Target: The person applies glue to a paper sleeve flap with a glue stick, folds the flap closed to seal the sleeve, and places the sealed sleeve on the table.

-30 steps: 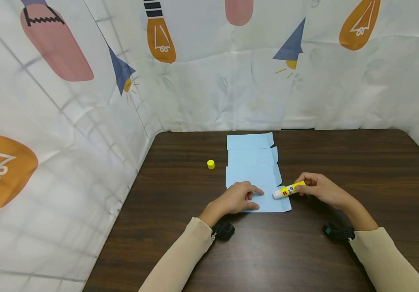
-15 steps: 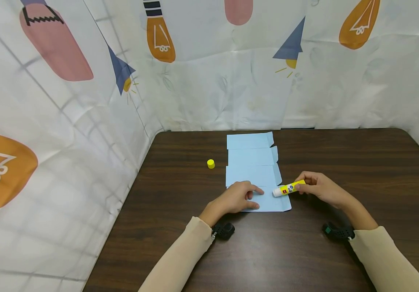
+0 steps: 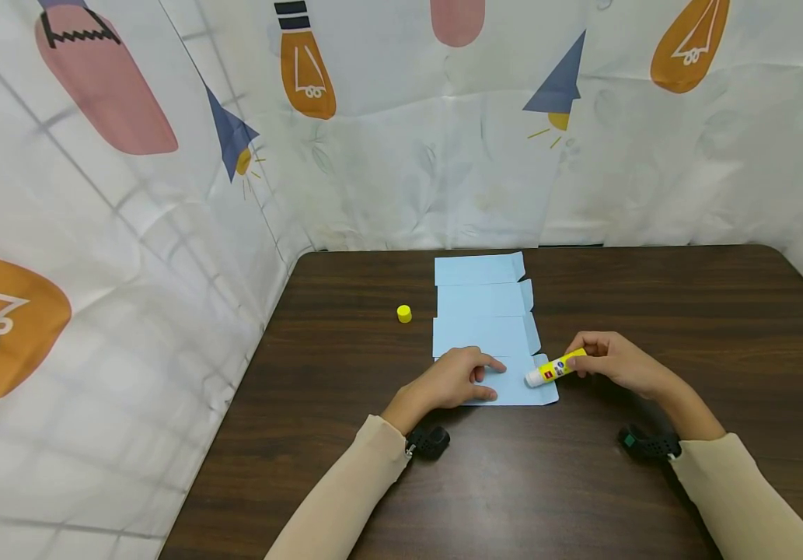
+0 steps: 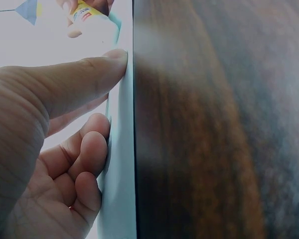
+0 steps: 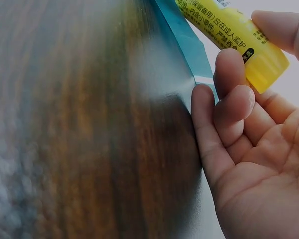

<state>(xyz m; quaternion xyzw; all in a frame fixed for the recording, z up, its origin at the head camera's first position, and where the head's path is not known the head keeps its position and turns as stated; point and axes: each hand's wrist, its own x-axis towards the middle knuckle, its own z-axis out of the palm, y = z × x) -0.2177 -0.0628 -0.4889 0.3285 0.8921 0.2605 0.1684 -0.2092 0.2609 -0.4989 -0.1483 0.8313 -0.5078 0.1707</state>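
A light blue sheet of folded card (image 3: pixel 481 336) with side flaps lies flat on the table, its creases running across it. My left hand (image 3: pixel 452 379) rests on the card's nearest panel, thumb and index finger stretched out, pressing it. The other fingers bend loosely beneath, as the left wrist view shows. My right hand (image 3: pixel 611 362) pinches a yellow glue stick (image 3: pixel 556 366) between thumb and fingers. The glue stick tilts, its white end at the right flap of the nearest panel. Whether its tip touches the card is too small to tell.
A small yellow cap (image 3: pixel 404 314) stands on the dark wooden table (image 3: pixel 345 365), left of the card. Patterned white curtains (image 3: pixel 401 179) hang behind the table and along its left side.
The white end of the glue stick has shifted slightly along the flap, up a little and then back toward me. My left hand and the card stay in place.
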